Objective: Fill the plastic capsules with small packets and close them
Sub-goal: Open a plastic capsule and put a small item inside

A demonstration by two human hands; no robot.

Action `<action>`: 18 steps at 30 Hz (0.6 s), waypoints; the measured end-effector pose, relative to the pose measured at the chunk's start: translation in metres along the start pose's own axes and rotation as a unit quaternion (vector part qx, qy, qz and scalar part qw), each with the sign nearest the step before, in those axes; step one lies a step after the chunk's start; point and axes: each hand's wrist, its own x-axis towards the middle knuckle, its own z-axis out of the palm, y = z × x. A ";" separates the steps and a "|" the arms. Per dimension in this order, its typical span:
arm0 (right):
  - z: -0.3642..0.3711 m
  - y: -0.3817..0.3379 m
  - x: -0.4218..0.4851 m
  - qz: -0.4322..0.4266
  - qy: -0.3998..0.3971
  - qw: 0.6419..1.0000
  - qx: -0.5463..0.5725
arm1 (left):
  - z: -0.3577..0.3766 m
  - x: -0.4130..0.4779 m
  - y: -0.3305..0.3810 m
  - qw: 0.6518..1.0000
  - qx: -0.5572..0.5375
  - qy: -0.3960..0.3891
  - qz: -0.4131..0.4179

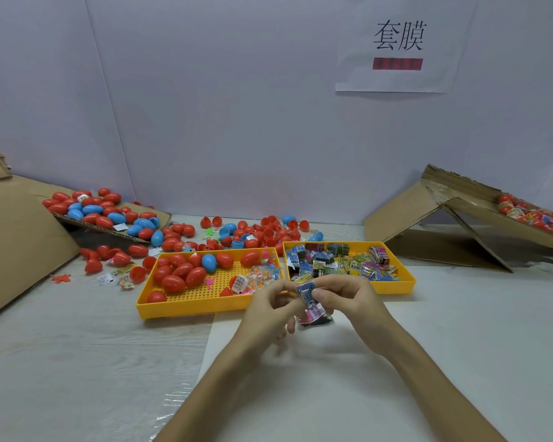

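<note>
Pale wall (205, 106) bearing a paper sign (396, 46); whitish table (77, 362), perhaps film-covered.

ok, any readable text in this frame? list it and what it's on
"套膜": printed on the white paper sheet on the back wall.
The red bar under those characters: blurred, unreadable.
The blue packet pinched between left hand and right hand: print too blurred.
The packets in the right yellow tray: print too small.
The white label in the left yellow tray: too small.
</note>
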 end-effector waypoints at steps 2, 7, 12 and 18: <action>-0.001 0.001 0.001 0.003 0.024 1.000 0.010 | -0.005 0.000 0.004 0.999 -0.039 0.009 0.009; -0.007 0.000 0.003 0.015 0.060 0.998 0.033 | -0.031 0.000 0.009 0.910 0.191 0.328 0.168; -0.007 0.002 0.004 0.021 0.052 0.998 0.031 | -0.063 0.006 0.001 0.813 0.463 0.353 0.023; -0.006 0.002 0.004 0.035 0.048 0.998 0.028 | -0.073 0.012 -0.004 0.778 0.550 0.281 -0.113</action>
